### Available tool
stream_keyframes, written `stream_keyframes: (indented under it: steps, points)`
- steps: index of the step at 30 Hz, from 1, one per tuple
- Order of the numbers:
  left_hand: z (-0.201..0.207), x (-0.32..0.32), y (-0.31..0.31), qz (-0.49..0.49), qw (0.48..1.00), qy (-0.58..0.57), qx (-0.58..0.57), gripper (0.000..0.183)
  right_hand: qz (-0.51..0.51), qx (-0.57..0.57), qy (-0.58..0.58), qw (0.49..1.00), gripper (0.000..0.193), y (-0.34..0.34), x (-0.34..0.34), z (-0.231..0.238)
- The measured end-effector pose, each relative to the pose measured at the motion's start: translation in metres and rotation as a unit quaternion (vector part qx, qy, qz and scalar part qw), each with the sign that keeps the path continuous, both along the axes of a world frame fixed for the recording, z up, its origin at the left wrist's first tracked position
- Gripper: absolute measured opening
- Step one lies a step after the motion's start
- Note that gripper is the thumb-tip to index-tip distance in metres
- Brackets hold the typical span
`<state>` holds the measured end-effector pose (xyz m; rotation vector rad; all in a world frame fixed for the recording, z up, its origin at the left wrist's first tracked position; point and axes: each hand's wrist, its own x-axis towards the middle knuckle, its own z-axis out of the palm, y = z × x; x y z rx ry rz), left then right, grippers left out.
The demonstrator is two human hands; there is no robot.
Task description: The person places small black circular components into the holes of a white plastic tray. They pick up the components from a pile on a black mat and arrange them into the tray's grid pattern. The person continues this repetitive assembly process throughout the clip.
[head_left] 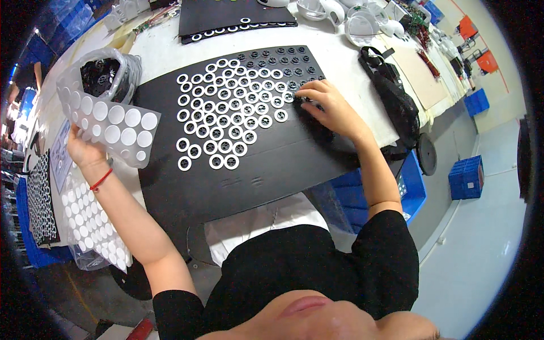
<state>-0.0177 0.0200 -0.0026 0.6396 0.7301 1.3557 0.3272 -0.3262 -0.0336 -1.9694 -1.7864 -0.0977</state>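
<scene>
My left hand (86, 148) grips the edge of a clear sheet of round white stickers (113, 134), held up left of the black board (249, 187). Over the board's right part is my right hand (331, 110), its fingers bent and slightly apart. Its fingertips are beside a white ring (288, 96) at the right edge of the ringed group. Many white rings with black centres (221, 106) lie in rough rows on the board. Bare black round parts (288, 72) fill its far right corner. What lies directly under my right fingers is partly hidden.
A plastic bag of black parts (105, 76) stands at the far left. More sticker sheets (93, 221) lie near my left forearm. Behind is another black board (238, 20) with white rings. A black mesh bag (391, 93) lies right; a blue crate (416, 184) is below it.
</scene>
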Motion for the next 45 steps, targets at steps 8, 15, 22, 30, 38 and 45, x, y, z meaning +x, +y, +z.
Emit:
stream_keyframes:
  steps: [8,15,22,30,38,45]
  points:
    - [0.013,0.014,-0.019,0.045,0.999,0.014,-0.028,0.034,0.01,-0.06,-0.027,0.998,0.025,-0.004,-0.007,0.0]
    - [-0.001,-0.001,0.004,-0.016,1.0,-0.006,0.001,0.033,-0.004,-0.034,-0.006,0.999,0.024,0.0,-0.003,0.0]
    - [-0.003,-0.001,0.004,0.012,1.0,0.019,0.0,0.032,-0.004,-0.044,-0.049,0.998,0.023,0.015,0.003,-0.001]
    - [-0.006,-0.004,0.006,-0.024,0.999,-0.011,0.018,0.031,-0.015,-0.046,-0.054,0.997,0.017,0.018,0.001,0.003]
    - [0.002,0.005,-0.004,0.02,1.0,0.007,-0.005,0.031,0.012,-0.061,-0.035,0.997,0.02,0.015,0.009,0.004]
    - [-0.001,0.003,0.001,-0.008,1.0,-0.026,-0.009,0.031,0.012,-0.073,-0.037,0.997,0.019,0.019,0.006,0.003]
